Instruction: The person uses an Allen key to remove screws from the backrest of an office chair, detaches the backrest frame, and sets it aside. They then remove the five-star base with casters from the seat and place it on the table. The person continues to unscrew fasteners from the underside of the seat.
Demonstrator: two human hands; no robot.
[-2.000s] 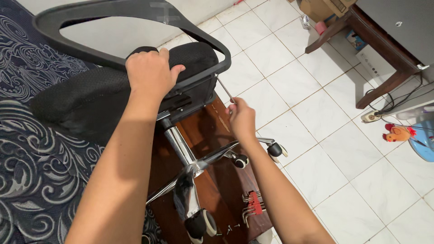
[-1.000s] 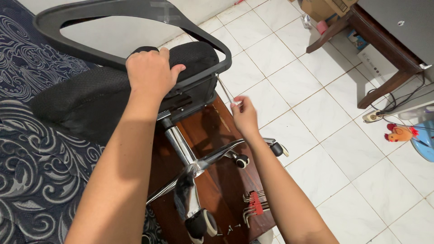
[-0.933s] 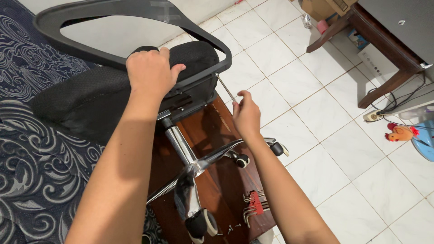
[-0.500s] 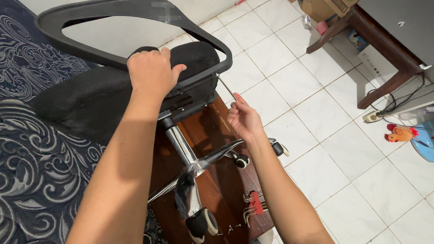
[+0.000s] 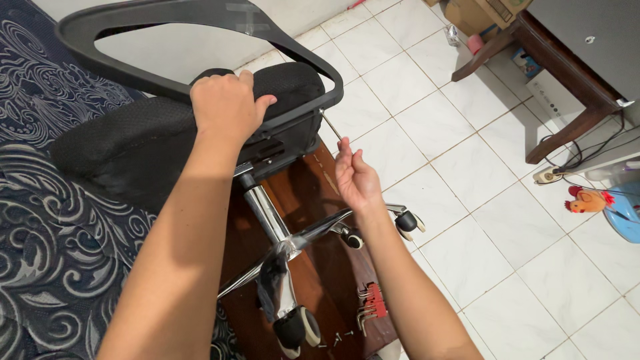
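We are pinching a thin metal hex key (image 5: 331, 125) between the fingertips of our right hand (image 5: 355, 179), the grip pressed together on its lower end while the palm is facing up and the wrist is bending back toward us. The key is slanting up and left, its far tip touching the underside of the office chair (image 5: 167, 140), just beside the black seat edge. Our right forearm is reaching in from the lower right, crossing above the chrome star base (image 5: 293, 243) and its castors.

Our left hand (image 5: 227, 107) is gripping the chair from above, fingers curled shut over the black backrest frame (image 5: 200, 40) where it is meeting the padded seat, the arm stretching straight up from the bottom of the view.

The chair is lying on its side, partly on a dark patterned rug (image 5: 40, 220) and partly over a brown wooden board (image 5: 320, 267). A red-handled set of hex keys (image 5: 371, 310) is lying on that board near our right elbow. A toy chicken (image 5: 587, 200) is standing on the white tiled floor (image 5: 467, 133), well apart.
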